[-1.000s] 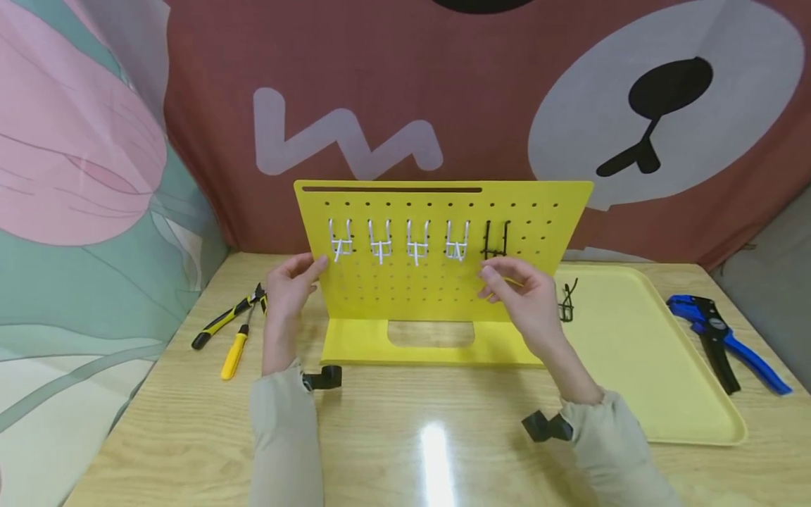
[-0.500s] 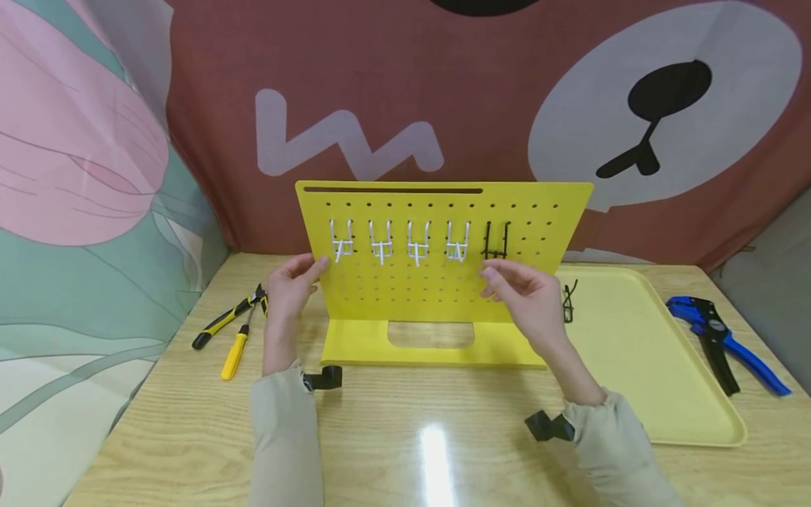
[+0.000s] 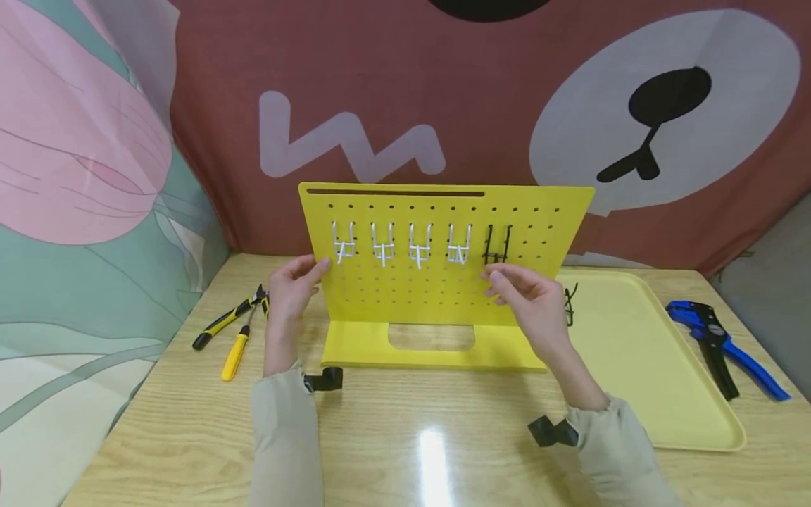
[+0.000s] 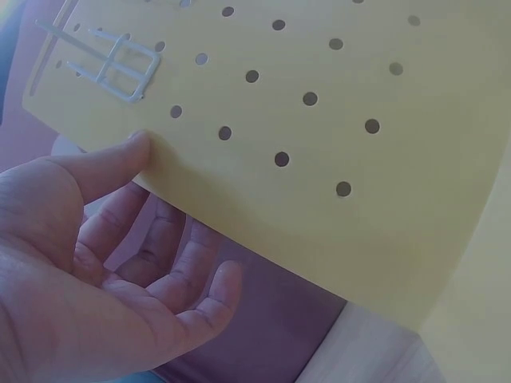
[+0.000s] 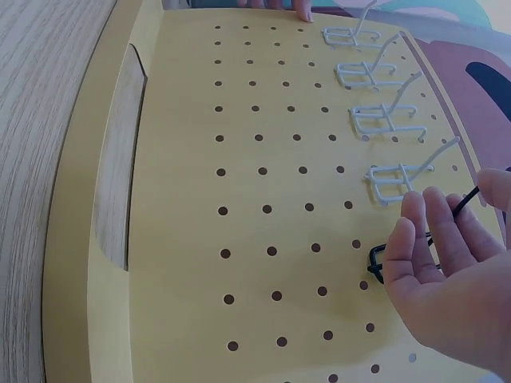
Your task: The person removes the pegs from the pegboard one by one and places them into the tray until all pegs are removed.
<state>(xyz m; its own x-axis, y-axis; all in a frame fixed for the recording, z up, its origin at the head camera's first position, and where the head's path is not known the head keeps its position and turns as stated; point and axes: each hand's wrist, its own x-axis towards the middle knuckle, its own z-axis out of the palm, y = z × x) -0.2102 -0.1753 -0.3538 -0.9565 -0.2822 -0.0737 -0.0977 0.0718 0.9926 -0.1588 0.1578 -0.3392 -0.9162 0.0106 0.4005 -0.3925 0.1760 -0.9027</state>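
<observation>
A yellow pegboard [image 3: 412,310] stands upright on its base. My left hand [image 3: 291,285] grips its left edge, thumb on the front face and fingers behind, as the left wrist view shows. Several white wire hooks [image 3: 459,255] hang in a row on the board. To their right is a black wire hook [image 3: 496,256], its two upper ends at the holes. The fingers and thumb of my right hand [image 3: 532,303] pinch this hook's projecting prong [image 5: 467,201]; the hand partly hides its lower frame in the right wrist view.
A pale yellow tray [image 3: 652,366] lies on the right, with another black hook [image 3: 569,310] at its left side. Beyond it rests a blue and black wire stripper [image 3: 716,334]. Yellow-and-black pliers [image 3: 228,317] and a yellow-handled screwdriver [image 3: 235,355] lie left of the board.
Both hands keep their holds on the board and the black hook. The head view has tilted slightly, so everything sits a little lower in it.
</observation>
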